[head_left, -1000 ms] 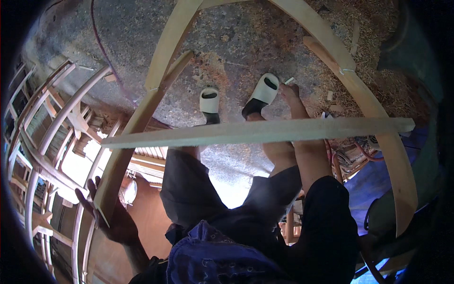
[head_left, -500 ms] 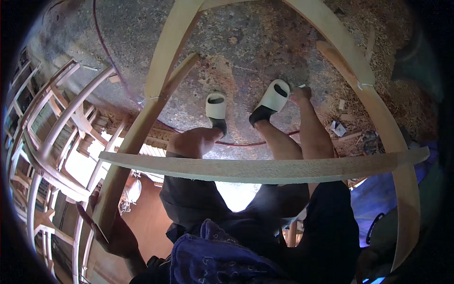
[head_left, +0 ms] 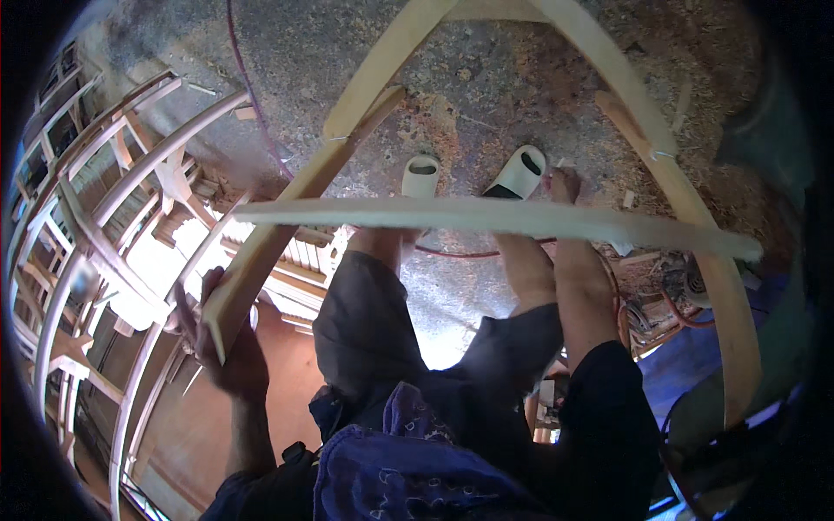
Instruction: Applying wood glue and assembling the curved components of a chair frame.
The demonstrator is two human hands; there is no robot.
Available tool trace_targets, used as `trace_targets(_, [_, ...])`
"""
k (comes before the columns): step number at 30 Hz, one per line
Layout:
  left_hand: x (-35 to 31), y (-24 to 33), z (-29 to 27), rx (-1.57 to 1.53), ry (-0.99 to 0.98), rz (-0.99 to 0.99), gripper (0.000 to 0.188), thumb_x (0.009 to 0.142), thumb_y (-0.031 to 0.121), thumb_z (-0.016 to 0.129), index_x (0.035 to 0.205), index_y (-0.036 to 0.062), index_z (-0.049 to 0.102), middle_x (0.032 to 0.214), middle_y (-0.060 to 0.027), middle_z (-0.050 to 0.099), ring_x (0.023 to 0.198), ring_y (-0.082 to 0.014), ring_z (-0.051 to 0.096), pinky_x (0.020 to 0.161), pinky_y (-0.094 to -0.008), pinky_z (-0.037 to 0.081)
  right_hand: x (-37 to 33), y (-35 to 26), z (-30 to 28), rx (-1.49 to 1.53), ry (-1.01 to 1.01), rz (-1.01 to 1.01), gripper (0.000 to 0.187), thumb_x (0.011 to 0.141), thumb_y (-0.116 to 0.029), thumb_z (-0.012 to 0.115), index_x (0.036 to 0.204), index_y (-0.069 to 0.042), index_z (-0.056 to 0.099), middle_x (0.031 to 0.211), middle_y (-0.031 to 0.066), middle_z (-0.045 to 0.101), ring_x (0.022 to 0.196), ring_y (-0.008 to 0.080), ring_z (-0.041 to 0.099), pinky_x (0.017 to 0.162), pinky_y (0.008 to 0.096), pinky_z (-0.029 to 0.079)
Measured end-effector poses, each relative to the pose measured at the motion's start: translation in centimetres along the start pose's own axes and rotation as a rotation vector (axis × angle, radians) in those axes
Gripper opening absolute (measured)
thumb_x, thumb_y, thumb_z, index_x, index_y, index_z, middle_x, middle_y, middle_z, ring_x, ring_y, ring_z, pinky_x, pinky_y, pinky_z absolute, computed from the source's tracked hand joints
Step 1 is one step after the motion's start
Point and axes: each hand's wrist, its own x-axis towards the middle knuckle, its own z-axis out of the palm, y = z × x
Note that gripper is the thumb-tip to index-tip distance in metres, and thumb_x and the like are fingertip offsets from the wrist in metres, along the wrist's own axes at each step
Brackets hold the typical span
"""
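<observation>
A large frame of pale, curved wooden pieces spans the view, with a long crossbar [head_left: 486,217] running over my knees. My left hand [head_left: 239,352] grips the near end of its left leg [head_left: 252,269], fingers wrapped around the wood. Down by my right slipper [head_left: 521,174], my right hand [head_left: 565,185] is closed close to the floor. A small pale piece [head_left: 561,162] shows at its fingertips; whether it is held, I cannot tell. The frame's right leg [head_left: 712,269] stands apart from both hands. Thin pale ties show at the upper joints.
Stacked curved wooden frames [head_left: 130,191] crowd the left side. A dark red hose [head_left: 239,52] crosses the stained floor. Wood shavings [head_left: 695,52] lie at the upper right, and blue material [head_left: 678,365] at the lower right. A purple patterned cloth [head_left: 417,460] hangs before me.
The frame has shifted, its crossbar now higher in view and its left leg further right. My left hand has moved up and right, its fingers now closed around the leg's end.
</observation>
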Motion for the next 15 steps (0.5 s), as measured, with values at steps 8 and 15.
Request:
trace_targets(8, [1.7, -0.3, -1.3, -0.152, -0.246, 0.019, 0.078, 0.092, 0.041, 0.058, 0.151, 0.0033, 0.024, 0.140, -0.0201, 0.047, 0.133, -0.0310, 0.043, 0.114, -0.0423, 0.029, -21.9, -10.0, -0.2, -0.053, -0.361, -0.048, 0.008, 0.088, -0.009, 0.059, 0.088, -0.003, 0.064, 0.061, 0.0060, 0.058, 0.049, 0.0166, 0.054, 0.042, 0.0307, 0.041])
trace_targets(15, [2.6, -2.4, -2.4, -0.028, -0.304, 0.212, 0.052, 0.102, 0.030, 0.042, 0.145, 0.0001, 0.038, 0.133, -0.0163, 0.053, 0.124, -0.0256, 0.049, 0.108, -0.0376, 0.035, -38.7, -22.1, 0.6, -0.304, -0.468, -0.211, 0.010, 0.088, -0.011, 0.068, 0.091, -0.002, 0.068, 0.068, 0.0062, 0.065, 0.056, 0.0124, 0.063, 0.049, 0.0268, 0.051])
